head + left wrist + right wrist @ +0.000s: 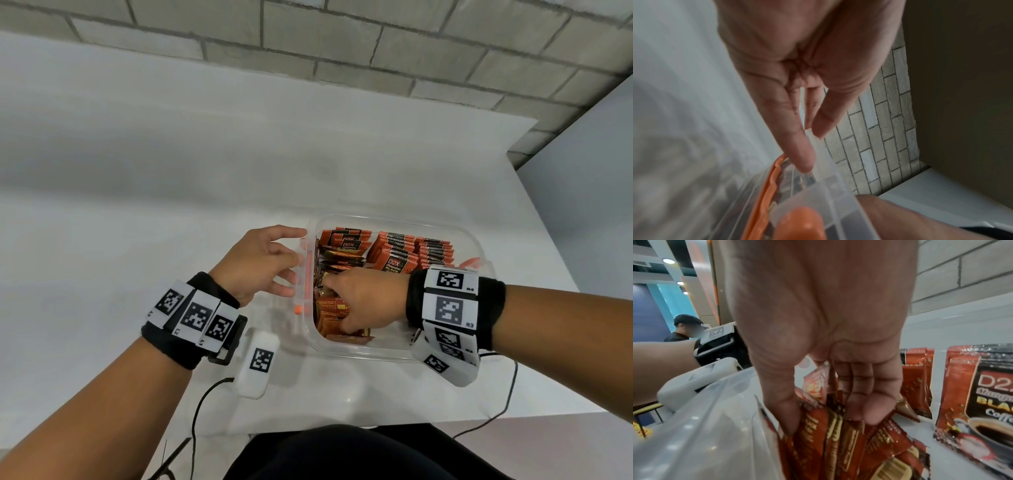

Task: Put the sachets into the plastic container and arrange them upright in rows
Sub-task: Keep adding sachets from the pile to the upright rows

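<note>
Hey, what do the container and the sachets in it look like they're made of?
Container: looks like clear, slightly frosted rigid plastic, since the sachets show through its walls; its side latch looks like opaque orange plastic.
Sachets: probably glossy printed foil or plastic film, judging by their thin crinkled edges and shiny highlights.

I see soft, even, rather dim light; wide-angle bending at the head view's edges, and blur low in both wrist views.

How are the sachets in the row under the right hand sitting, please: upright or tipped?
Tipped. The sachets gripped by the right hand lean at mixed angles; the neighbouring rows stand upright.
</note>
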Demonstrator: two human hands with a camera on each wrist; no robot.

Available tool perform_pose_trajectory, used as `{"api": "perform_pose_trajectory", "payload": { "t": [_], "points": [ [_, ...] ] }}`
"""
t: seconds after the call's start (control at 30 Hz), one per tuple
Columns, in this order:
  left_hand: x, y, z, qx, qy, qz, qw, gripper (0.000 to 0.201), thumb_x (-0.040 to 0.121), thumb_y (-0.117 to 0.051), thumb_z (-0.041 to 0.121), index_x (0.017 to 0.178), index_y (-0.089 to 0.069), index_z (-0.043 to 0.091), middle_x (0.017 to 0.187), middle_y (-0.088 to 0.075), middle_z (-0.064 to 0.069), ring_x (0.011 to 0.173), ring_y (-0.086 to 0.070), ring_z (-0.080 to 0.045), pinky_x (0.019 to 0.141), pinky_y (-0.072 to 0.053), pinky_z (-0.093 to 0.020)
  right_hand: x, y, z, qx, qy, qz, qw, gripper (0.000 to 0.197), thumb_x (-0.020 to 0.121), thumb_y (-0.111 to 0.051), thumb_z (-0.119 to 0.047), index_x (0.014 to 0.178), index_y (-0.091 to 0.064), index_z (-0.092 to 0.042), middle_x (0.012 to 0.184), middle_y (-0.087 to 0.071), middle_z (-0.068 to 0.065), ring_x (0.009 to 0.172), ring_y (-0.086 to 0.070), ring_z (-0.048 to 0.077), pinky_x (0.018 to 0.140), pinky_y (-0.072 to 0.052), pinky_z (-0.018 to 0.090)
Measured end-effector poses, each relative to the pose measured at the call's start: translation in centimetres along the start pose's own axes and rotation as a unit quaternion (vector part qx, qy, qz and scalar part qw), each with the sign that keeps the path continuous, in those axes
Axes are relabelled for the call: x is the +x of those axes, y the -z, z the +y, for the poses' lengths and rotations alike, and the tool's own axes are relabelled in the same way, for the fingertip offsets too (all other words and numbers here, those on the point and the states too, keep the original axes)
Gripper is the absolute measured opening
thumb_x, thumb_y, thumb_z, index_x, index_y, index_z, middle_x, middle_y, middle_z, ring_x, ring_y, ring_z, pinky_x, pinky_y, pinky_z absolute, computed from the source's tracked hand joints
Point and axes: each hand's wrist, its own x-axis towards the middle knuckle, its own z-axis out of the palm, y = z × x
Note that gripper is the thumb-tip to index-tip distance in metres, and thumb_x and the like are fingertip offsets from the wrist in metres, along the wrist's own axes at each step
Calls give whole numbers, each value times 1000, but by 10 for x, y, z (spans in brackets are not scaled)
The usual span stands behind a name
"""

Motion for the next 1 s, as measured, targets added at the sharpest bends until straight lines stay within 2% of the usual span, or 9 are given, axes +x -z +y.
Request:
{"api": "perform_pose_trajectory", "payload": {
  "t": [0.1, 0.2, 0.3, 0.37, 0.47, 0.6, 0.67, 0.83, 1.0],
  "points": [
    [0, 0, 0, 0, 1, 0, 1000, 37, 90, -59, 1, 120, -60, 22, 99, -67, -19, 68, -64, -20, 55, -56, -30, 1, -1, 1, 23, 0, -14, 1000, 52, 85, -66, -27, 127, -40, -10, 92, -54, 1, 74, -50, 14, 59, -43, 24],
    [1, 1, -1, 1, 1, 0, 1000, 37, 89, -60, 1, 120, -60, 22, 98, -66, -19, 68, -64, -20, 55, -56, -30, 1, -1, -1, 23, -1, -26, 999, 62, 87, -66, -28, 137, -32, -12, 79, -47, -6, 65, -44, 7, 51, -36, 20],
    [2, 0, -1, 0, 0, 1, 1000, 37, 89, -60, 1, 120, -60, 22, 95, -66, -16, 67, -64, -19, 55, -56, -31, 0, 1, -1, 13, 11, -23, 1000, 65, 88, -65, -26, 142, -30, -14, 75, -44, -9, 64, -42, 5, 50, -34, 19],
    [2, 0, -1, -1, -2, 1, 1000, 36, 89, -60, 1, 119, -60, 22, 93, -66, -15, 67, -64, -18, 55, -56, -31, -2, 1, 1, 12, 19, -13, 1000, 61, 89, -64, -27, 140, -33, -15, 81, -49, -8, 67, -46, 7, 55, -38, 20],
    [2, 1, -1, -1, -9, -3, 1000, 35, 89, -61, 2, 119, -61, 22, 90, -66, -13, 68, -64, -18, 55, -56, -31, -6, 3, 5, 28, 21, 1, 999, 59, 88, -65, -30, 138, -35, -18, 102, -61, 0, 82, -56, 15, 68, -48, 26],
    [2, 3, 0, 10, -30, 14, 999, 33, 88, -66, 11, 118, -61, 24, 91, -65, -7, 77, -64, -18, 63, -58, -34, -20, 12, 15, 92, 24, 47, 994, 45, 85, -68, -26, 123, -45, -22, 85, -60, -5, 70, -56, 11, 58, -43, 23],
    [2, 5, 4, 6, -44, 40, 998, 28, 88, -67, 19, 114, -63, 26, 93, -63, -5, 84, -61, -18, 66, -57, -33, -29, 19, 21, 128, 26, 86, 988, 40, 84, -69, -24, 118, -47, -23, 85, -62, -4, 69, -57, 12, 58, -45, 25],
    [1, 4, 19, 28, -98, 84, 991, 20, 91, -61, 28, 110, -64, 27, 102, -64, -6, 89, -59, -15, 67, -48, -27, -43, 27, 36, 211, 32, 165, 963, 39, 82, -69, -21, 112, -45, -31, 93, -67, -2, 80, -64, 16, 71, -54, 32],
    [-7, -15, 38, -6, -133, 42, 990, 29, 87, -61, 44, 110, -63, 27, 102, -67, 0, 95, -62, -14, 73, -53, -30, -58, 33, 48, 337, 55, 228, 912, 38, 82, -71, -13, 112, -53, -29, 101, -69, -3, 90, -67, 13, 83, -56, 35]
  ]
}}
